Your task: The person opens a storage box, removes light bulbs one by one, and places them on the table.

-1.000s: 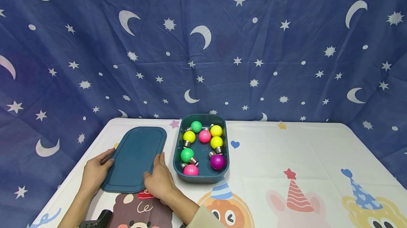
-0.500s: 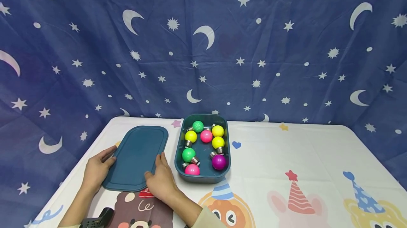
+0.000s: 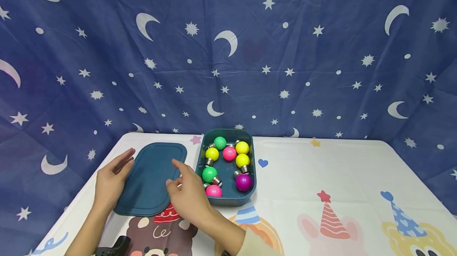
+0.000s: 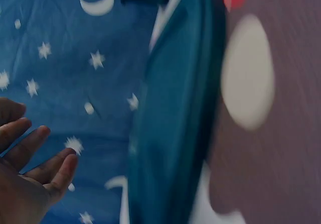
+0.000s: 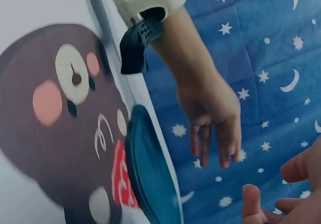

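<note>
A dark teal lid (image 3: 151, 180) with rounded corners lies flat at the left of the table, its edge also visible in the left wrist view. My left hand (image 3: 111, 180) hovers by the lid's left edge, fingers extended and holding nothing. Over the lid's right side is my right hand (image 3: 189, 194), with thumb and forefinger apart and nothing between them. A matching teal box (image 3: 228, 173) stands just right of the lid. It contains several coloured light bulbs with metal screw bases, among them a purple bulb (image 3: 243, 182) and a green bulb (image 3: 209, 174).
A white tablecloth (image 3: 285, 169) with cartoon animals in party hats covers the table. Behind it hangs a blue curtain (image 3: 250, 69) patterned with moons and stars. Dark straps (image 5: 143, 38) sit at the wrists.
Both hands have let go of the lid's edges and lifted off it. My right hand has shifted right, towards the box. The lid stays where it lay.
</note>
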`<action>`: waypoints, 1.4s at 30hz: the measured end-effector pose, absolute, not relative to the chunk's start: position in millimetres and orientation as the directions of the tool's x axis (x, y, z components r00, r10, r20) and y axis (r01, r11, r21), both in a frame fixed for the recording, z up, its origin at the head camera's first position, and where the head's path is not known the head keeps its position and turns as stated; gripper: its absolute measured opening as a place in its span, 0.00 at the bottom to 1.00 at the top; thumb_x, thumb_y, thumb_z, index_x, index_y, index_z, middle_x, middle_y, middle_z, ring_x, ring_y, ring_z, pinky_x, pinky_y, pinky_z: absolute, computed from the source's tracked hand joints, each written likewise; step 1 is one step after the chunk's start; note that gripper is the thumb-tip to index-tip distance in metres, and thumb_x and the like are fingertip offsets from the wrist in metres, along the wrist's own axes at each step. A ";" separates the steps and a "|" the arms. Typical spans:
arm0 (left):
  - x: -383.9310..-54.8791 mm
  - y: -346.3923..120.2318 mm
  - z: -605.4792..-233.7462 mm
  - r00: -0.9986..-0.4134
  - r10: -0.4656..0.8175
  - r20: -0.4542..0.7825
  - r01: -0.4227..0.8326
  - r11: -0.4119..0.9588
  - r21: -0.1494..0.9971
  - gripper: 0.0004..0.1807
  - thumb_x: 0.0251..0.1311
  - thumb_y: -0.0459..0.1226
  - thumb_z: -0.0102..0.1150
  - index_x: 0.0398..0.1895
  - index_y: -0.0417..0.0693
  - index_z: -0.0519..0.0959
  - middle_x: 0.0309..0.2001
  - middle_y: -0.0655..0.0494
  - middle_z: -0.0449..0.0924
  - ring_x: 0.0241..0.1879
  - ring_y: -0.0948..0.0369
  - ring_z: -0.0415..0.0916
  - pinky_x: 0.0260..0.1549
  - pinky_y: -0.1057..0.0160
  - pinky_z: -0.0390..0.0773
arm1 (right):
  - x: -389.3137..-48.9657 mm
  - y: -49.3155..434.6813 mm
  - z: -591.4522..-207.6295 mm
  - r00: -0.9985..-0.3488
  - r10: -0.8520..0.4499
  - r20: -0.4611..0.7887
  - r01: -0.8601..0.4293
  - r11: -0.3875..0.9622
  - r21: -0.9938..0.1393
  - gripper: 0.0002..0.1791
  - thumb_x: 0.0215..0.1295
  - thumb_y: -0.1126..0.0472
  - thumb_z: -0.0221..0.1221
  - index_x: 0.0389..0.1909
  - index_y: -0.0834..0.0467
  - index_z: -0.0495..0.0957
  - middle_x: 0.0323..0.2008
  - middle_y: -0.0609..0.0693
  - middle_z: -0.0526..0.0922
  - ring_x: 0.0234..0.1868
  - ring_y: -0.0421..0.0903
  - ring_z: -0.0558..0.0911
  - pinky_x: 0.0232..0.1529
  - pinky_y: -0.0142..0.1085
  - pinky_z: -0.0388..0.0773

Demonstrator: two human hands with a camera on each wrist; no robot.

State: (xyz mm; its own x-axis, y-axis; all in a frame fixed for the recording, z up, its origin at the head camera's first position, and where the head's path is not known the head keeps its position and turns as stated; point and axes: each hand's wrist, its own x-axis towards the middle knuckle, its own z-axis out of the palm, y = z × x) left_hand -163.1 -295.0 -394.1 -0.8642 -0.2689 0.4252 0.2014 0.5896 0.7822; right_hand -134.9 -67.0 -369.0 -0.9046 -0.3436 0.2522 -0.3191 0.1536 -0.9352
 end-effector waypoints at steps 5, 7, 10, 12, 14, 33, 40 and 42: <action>-163.4 -272.2 -382.0 -0.854 -0.198 0.481 0.317 0.535 0.783 0.22 0.68 0.36 0.55 0.63 0.42 0.73 0.59 0.47 0.75 0.53 0.76 0.72 0.47 0.80 0.69 | -141.6 -50.0 -368.1 -0.869 -0.336 0.363 -0.442 0.200 -0.874 0.25 0.69 0.63 0.53 0.67 0.57 0.66 0.44 0.50 0.74 0.31 0.35 0.76 0.33 0.27 0.76; -163.8 -264.2 -379.5 -0.853 -0.168 0.493 0.350 0.517 0.781 0.22 0.68 0.35 0.55 0.64 0.43 0.72 0.60 0.48 0.75 0.55 0.73 0.72 0.48 0.79 0.69 | -146.1 -43.2 -370.8 -0.854 -0.325 0.406 -0.486 0.225 -0.844 0.24 0.69 0.63 0.53 0.66 0.56 0.67 0.42 0.48 0.74 0.30 0.35 0.75 0.32 0.27 0.76; -164.7 -253.4 -377.4 -0.856 -0.116 0.504 0.393 0.488 0.779 0.23 0.68 0.35 0.54 0.65 0.44 0.71 0.61 0.49 0.73 0.58 0.69 0.71 0.51 0.78 0.68 | -152.7 -31.5 -373.9 -0.845 -0.308 0.437 -0.516 0.259 -0.816 0.23 0.68 0.63 0.53 0.64 0.56 0.69 0.37 0.47 0.74 0.29 0.36 0.75 0.31 0.28 0.76; -165.9 -247.1 -377.1 -0.856 -0.079 0.510 0.420 0.468 0.778 0.23 0.68 0.35 0.54 0.66 0.45 0.70 0.62 0.50 0.72 0.59 0.66 0.70 0.53 0.77 0.67 | -156.7 -22.4 -374.1 -0.846 -0.303 0.440 -0.520 0.279 -0.807 0.22 0.68 0.63 0.53 0.63 0.56 0.70 0.37 0.46 0.74 0.29 0.37 0.75 0.33 0.29 0.76; -166.9 -240.7 -376.9 -0.858 -0.037 0.512 0.446 0.440 0.779 0.24 0.68 0.34 0.54 0.67 0.46 0.69 0.63 0.50 0.71 0.61 0.63 0.69 0.54 0.76 0.66 | -161.2 -12.8 -373.8 -0.849 -0.298 0.436 -0.516 0.295 -0.804 0.22 0.68 0.63 0.54 0.63 0.56 0.70 0.38 0.47 0.75 0.31 0.38 0.75 0.34 0.30 0.77; -185.1 -186.1 -413.7 -0.875 0.299 0.382 0.462 0.274 0.843 0.34 0.64 0.34 0.58 0.73 0.57 0.60 0.72 0.57 0.55 0.67 0.51 0.59 0.57 0.48 0.68 | -195.1 35.4 -388.2 -0.876 -0.329 0.352 -0.473 0.449 -0.758 0.19 0.64 0.62 0.61 0.56 0.58 0.77 0.35 0.49 0.79 0.26 0.46 0.76 0.28 0.31 0.76; -187.0 -181.2 -428.6 -0.870 0.373 0.322 0.427 0.246 0.870 0.36 0.63 0.36 0.59 0.73 0.59 0.59 0.74 0.58 0.49 0.71 0.56 0.49 0.60 0.51 0.66 | -199.5 30.9 -390.5 -0.894 -0.359 0.267 -0.424 0.490 -0.762 0.21 0.62 0.61 0.63 0.57 0.59 0.76 0.46 0.54 0.81 0.33 0.43 0.76 0.27 0.30 0.76; -187.2 -181.4 -433.2 -0.869 0.385 0.311 0.416 0.226 0.881 0.36 0.63 0.35 0.59 0.74 0.57 0.58 0.75 0.57 0.48 0.72 0.57 0.46 0.61 0.47 0.64 | -200.4 29.0 -391.6 -0.896 -0.369 0.248 -0.418 0.507 -0.754 0.22 0.61 0.61 0.64 0.57 0.59 0.77 0.44 0.54 0.82 0.30 0.42 0.75 0.26 0.30 0.75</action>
